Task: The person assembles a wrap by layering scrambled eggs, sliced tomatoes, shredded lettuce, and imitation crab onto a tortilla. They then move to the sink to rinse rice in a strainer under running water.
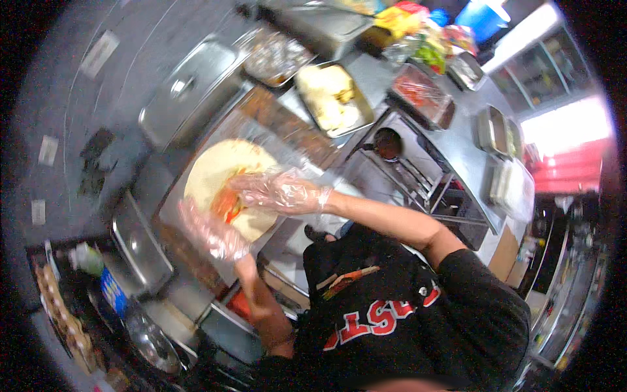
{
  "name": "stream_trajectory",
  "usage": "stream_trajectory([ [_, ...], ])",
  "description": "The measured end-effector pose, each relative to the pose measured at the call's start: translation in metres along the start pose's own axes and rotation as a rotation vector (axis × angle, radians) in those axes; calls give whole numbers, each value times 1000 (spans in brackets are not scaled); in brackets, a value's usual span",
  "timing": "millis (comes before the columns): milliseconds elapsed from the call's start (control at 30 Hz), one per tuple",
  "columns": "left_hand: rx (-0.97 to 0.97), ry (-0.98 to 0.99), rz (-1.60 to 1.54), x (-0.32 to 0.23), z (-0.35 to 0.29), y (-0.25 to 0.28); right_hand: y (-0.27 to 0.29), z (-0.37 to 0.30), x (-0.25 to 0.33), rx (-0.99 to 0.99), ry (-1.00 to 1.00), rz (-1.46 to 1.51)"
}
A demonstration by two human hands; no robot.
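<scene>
A large pale round flatbread [208, 163] lies on a sheet of clear plastic over the worktop. Red and orange filling [226, 204] sits near its middle, with some darker specks toward its far right. Both hands wear thin clear plastic gloves. My right hand [281, 191] reaches in from the right, fingers stretched over the filling's right side. On the lower left, my left hand [214, 230] lies along the flatbread's near edge, its fingers extended beside the filling. Glare and blur hide exactly where the fingertips touch.
Behind the flatbread stand a lidded metal container [186, 91], a plastic-covered tray [275, 57] and a tray of pale yellow food [333, 98]. Rightward are a wrapped tray of red food [420, 97] and a recessed metal frame [444, 168]. An egg carton [68, 313] sits lower left.
</scene>
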State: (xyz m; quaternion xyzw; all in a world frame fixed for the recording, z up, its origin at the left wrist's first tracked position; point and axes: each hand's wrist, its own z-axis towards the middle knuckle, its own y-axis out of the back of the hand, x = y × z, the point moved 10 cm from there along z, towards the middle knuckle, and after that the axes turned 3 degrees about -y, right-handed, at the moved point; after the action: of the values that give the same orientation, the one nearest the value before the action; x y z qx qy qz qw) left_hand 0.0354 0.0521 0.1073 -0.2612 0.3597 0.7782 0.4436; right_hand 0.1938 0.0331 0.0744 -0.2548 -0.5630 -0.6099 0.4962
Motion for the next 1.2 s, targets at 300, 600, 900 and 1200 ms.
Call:
stream_trajectory([
  [300,533,-427,-299,-265,-134,-99,137,-185,-52,-1189,-439,1472],
  [600,960,-536,-974,-489,-362,-159,243,-552,28,-1752,73,1292],
  [900,1381,-1417,-1459,-690,-686,-51,204,-957,207,-2198,687,892],
  [1200,1953,-1412,-1645,-798,-836,0,87,-1191,323,-2579,988,333],
])
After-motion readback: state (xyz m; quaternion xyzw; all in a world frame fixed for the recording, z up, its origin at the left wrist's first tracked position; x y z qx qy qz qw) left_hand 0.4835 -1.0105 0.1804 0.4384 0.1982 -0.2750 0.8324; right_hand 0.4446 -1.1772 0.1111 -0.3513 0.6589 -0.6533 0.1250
